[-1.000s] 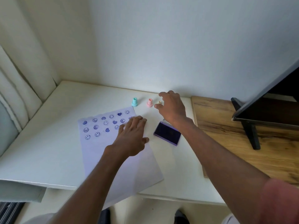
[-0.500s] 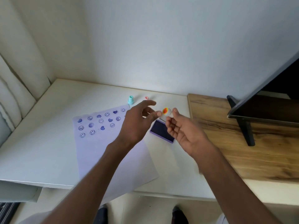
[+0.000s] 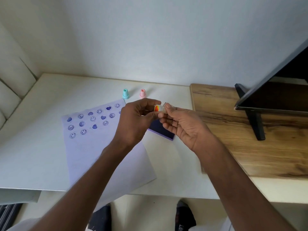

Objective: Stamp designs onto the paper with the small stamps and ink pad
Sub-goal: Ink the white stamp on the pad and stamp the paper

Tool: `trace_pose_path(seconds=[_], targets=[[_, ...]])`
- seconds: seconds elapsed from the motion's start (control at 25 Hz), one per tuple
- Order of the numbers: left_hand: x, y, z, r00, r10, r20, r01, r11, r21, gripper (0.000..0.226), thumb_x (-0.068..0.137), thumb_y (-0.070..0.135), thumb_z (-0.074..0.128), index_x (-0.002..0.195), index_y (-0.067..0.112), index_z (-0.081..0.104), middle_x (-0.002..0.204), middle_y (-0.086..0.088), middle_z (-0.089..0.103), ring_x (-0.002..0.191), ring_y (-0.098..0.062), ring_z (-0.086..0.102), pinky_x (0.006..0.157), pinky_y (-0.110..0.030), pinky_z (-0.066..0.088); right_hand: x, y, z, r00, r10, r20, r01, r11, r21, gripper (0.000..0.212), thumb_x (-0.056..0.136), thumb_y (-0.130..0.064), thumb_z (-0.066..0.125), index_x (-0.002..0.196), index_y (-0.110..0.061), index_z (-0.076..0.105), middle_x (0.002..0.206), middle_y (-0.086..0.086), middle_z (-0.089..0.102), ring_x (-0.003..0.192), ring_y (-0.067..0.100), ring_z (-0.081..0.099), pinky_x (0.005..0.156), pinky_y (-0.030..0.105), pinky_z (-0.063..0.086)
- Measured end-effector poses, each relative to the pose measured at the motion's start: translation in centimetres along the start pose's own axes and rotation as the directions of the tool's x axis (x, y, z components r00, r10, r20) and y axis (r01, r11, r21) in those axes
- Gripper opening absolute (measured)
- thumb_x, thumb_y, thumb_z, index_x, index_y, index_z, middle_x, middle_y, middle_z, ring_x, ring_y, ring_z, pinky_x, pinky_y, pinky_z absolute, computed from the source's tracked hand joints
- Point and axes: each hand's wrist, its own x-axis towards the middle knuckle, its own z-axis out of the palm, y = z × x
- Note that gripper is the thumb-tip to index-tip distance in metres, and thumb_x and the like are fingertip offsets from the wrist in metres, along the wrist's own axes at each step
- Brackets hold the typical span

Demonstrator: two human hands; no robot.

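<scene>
Grip: left hand (image 3: 135, 120) and right hand (image 3: 181, 125) pinch small stamp (image 3: 158, 108).
Technique: we uncap squarely, then press onto ink pad (image 3: 164, 131).

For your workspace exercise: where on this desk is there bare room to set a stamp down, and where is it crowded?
Free: white desk left of the paper; the strip between paper and wooden board. Crowded: around the ink pad, under both hands, near the teal stamp and pink stamp.

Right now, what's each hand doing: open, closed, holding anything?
Left hand: closed, pinching the small stamp at its orange-heart end.
Right hand: closed on the same stamp's other end.
</scene>
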Motion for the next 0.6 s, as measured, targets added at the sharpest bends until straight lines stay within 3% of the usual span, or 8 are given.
trace_pose_path(seconds=[0.2, 0.36, 0.6], targets=[[-0.1, -0.6, -0.3, 0.999, -0.04, 0.005, 0.04, 0.999, -0.012, 0.031, 0.083, -0.001, 0.079, 0.113, 0.007, 0.076, 0.095, -0.004, 0.081, 0.091, -0.018, 0.078, 0.092, -0.04, 0.061, -0.1, -0.2, 0.2, 0.999, -0.003, -0.037, 0.0, 0.996, -0.087, 0.018, 0.094, -0.016, 0.074, 0.108, -0.005, 0.074, 0.103, 0.023, 0.078, 0.084, 0.026, 0.074, 0.073, 0.032, 0.061], [-0.2, -0.6, -0.5, 0.998, -0.061, 0.029, 0.062, 0.998, -0.034, 0.028, 0.083, -0.007, 0.075, 0.108, 0.008, 0.077, 0.092, -0.007, 0.081, 0.089, -0.024, 0.078, 0.09, -0.044, 0.061, -0.5, 0.0, 0.4, 1.0, 0.003, -0.029, -0.006, 0.996, -0.092, 0.017, 0.097, -0.011, 0.069, 0.112, -0.01, 0.077, 0.096, 0.019, 0.077, 0.083, 0.025, 0.072, 0.071, 0.031, 0.061], [0.1, -0.8, -0.5, 0.994, -0.111, 0.004, 0.111, 0.991, -0.073, 0.021, 0.084, -0.002, 0.077, 0.104, 0.004, 0.077, 0.088, -0.014, 0.08, 0.088, -0.037, 0.076, 0.086, -0.051, 0.062, -0.4, 0.5, 1.2, 0.991, -0.071, -0.117, 0.054, 0.989, -0.14, 0.007, 0.095, -0.014, 0.072, 0.098, -0.016, 0.079, 0.085, 0.011, 0.078, 0.074, 0.02, 0.074, 0.067, 0.029, 0.063]])
